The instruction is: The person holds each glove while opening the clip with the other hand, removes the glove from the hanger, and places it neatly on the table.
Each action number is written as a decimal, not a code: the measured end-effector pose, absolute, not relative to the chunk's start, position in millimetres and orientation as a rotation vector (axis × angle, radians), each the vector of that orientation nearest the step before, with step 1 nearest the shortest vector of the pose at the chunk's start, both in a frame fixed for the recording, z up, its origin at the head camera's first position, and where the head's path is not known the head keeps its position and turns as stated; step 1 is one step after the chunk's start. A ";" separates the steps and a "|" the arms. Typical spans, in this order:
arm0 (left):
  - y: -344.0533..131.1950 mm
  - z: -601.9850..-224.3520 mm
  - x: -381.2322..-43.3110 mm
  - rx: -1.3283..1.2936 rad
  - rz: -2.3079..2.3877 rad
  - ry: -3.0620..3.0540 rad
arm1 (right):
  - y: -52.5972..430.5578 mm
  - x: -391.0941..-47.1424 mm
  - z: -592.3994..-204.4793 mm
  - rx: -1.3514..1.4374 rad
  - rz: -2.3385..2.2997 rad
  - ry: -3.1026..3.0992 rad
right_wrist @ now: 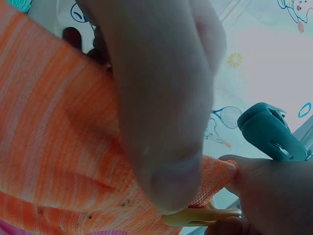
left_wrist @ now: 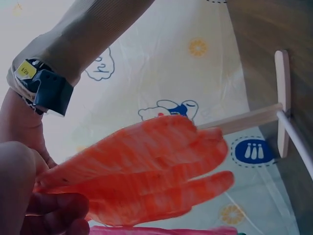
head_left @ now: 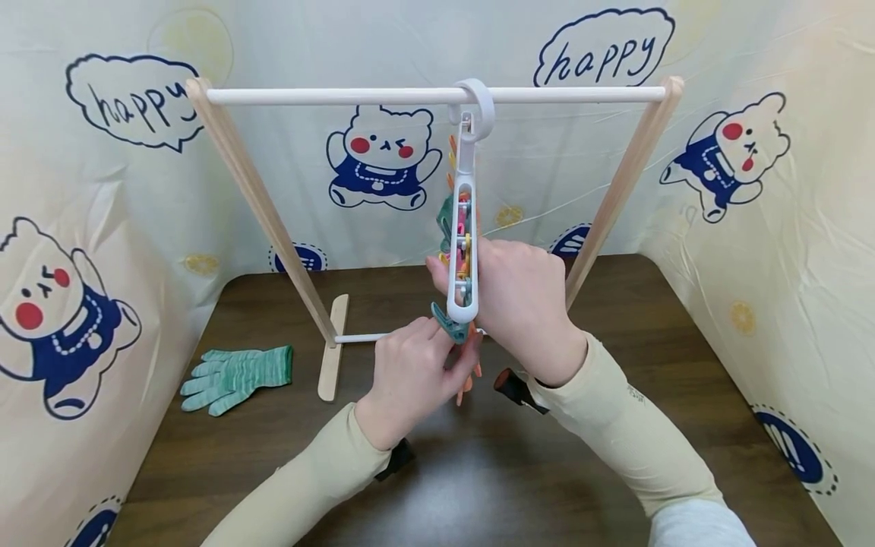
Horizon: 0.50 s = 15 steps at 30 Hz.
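Note:
A white clip hanger (head_left: 463,311) hangs by its ring from the rack's top rod, its long frame pointing toward me. Below its near end, my left hand (head_left: 413,368) pinches the cuff edge of an orange striped knit glove (left_wrist: 146,171). My right hand (head_left: 526,304), to the right of the hanger, holds the same glove's cuff with the thumb (right_wrist: 168,181) pressed on the fabric. Beside that thumb is a yellow clip (right_wrist: 195,216); whether it bites the cuff I cannot tell. A teal clip (head_left: 450,325) sits above my left fingers. Pink fabric (left_wrist: 161,231) shows beside the orange glove.
The rack has slanted wooden legs (head_left: 263,205), a white top rod (head_left: 328,96) and a wooden foot (head_left: 333,349) on the dark table (head_left: 465,486). A green striped glove (head_left: 239,377) lies at the left. Printed cloth (head_left: 287,45) surrounds the table.

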<state>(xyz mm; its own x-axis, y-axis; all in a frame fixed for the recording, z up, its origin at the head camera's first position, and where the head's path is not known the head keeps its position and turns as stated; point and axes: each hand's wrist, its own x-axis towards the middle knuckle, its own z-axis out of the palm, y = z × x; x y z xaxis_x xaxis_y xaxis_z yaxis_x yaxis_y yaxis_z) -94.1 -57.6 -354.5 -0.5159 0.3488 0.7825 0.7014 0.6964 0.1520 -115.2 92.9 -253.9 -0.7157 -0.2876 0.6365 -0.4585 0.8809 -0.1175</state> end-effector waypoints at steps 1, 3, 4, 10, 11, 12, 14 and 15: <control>-57.0 -353.4 -94.3 -0.799 -0.599 -2.137 | 92.9 -115.2 -253.8 0.539 0.359 -2.413; -56.1 -351.9 -94.8 -0.804 -0.608 -2.121 | 93.5 -115.3 -253.6 0.548 0.374 -2.415; -56.1 -352.1 -94.9 -0.805 -0.608 -2.113 | 93.4 -115.5 -254.0 0.552 0.384 -2.417; -57.1 -353.9 -94.4 -0.804 -0.582 -2.094 | 95.4 -117.3 -256.1 0.563 0.476 -2.407; -57.2 -354.0 -94.3 -0.806 -0.581 -2.096 | 95.8 -117.4 -256.2 0.565 0.484 -2.403; -57.3 -353.9 -94.2 -0.808 -0.580 -2.101 | 96.1 -117.6 -256.4 0.567 0.488 -2.401; -57.3 -353.6 -94.1 -0.811 -0.583 -2.102 | 96.2 -117.7 -256.5 0.578 0.494 -2.400; -57.4 -353.6 -94.1 -0.811 -0.584 -2.100 | 96.2 -117.7 -256.5 0.584 0.499 -2.400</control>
<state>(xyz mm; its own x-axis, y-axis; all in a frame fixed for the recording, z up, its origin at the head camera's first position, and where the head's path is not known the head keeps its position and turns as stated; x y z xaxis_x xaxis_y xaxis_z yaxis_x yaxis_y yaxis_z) -94.1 -57.4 -353.6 -0.4804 0.3480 0.8050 0.7137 0.6886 0.1283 -117.7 96.2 -256.5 -0.7157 -0.2849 0.6376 -0.5154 0.8316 -0.2070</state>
